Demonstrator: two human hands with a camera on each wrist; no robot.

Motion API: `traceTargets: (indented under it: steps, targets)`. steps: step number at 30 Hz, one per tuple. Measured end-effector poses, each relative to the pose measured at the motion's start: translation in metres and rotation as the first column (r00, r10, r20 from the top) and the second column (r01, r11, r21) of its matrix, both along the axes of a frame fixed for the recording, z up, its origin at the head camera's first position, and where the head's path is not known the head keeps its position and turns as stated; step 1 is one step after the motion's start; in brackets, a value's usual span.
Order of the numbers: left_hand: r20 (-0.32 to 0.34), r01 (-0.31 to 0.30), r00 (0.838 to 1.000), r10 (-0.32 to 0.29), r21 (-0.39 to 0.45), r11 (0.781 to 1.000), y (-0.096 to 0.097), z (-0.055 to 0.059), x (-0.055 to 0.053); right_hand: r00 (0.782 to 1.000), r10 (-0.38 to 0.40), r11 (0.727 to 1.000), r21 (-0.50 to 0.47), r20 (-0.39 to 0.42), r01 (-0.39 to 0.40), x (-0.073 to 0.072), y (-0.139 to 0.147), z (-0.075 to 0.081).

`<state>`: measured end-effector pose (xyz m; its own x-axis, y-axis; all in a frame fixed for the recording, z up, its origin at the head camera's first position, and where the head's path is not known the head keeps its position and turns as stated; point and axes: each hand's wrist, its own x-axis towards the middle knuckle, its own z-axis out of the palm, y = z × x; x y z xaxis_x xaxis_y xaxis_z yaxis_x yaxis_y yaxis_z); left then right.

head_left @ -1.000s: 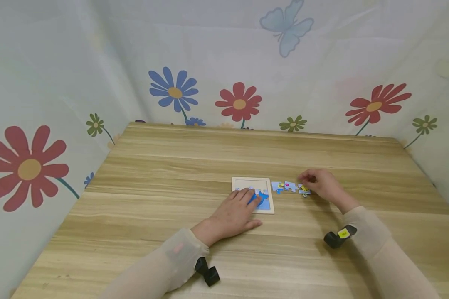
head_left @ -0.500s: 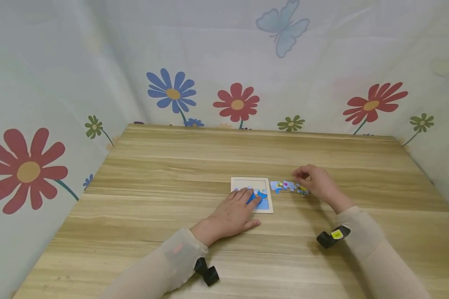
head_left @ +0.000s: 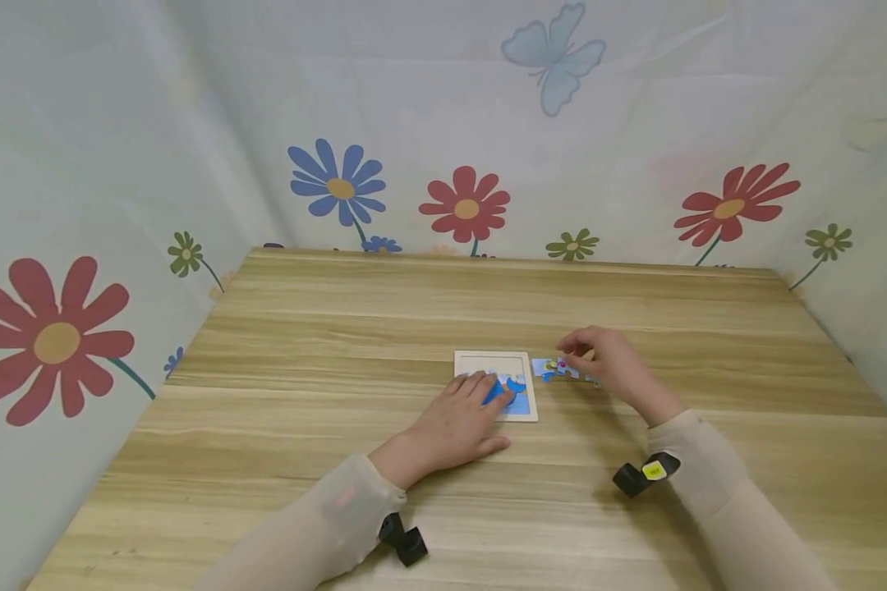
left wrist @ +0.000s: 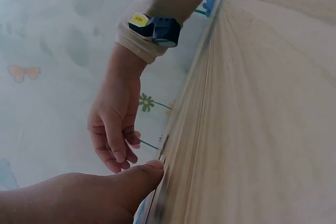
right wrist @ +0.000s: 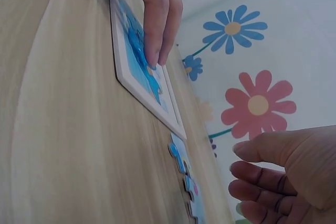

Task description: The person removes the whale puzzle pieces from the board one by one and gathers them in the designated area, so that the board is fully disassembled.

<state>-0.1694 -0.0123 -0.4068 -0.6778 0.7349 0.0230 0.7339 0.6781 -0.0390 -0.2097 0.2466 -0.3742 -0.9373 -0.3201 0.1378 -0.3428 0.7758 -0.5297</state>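
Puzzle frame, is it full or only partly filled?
Partly filled: the puzzle frame shows a bare far strip, and loose pieces lie beside it.

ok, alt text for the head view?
A person's left hand rests on a partly filled puzzle frame on a wood-grain table, while the right hand is poised above loose puzzle pieces beside the frame's right edge. Behind is a pale backdrop printed with flowers and a butterfly.

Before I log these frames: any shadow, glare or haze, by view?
Head: soft shadow on the tabletop beside the right sleeve, pale sheen low centre. Left wrist: hazy, backdrop washed out, left hand dark. Right wrist: low contrast, tabletop grain soft.
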Motion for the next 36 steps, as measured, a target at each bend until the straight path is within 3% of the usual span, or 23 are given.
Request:
traceTargets:
  steps: [14,23,36]
  targets:
    - [0.022,0.014,1.000,-0.015,0.034,0.999,-0.007,-0.001,0.006,0.994,0.112,0.993,-0.038,0.015,-0.111,0.004,-0.029,-0.012]
    - [0.010,0.029,1.000,-0.029,0.021,0.999,-0.008,-0.004,0.008,0.987,0.159,0.987,0.025,0.006,-0.159,0.002,-0.048,-0.016]
    - [0.001,0.034,0.999,-0.034,0.018,0.999,-0.008,-0.005,0.007,0.989,0.147,0.981,0.131,-0.019,-0.143,0.000,-0.062,-0.021]
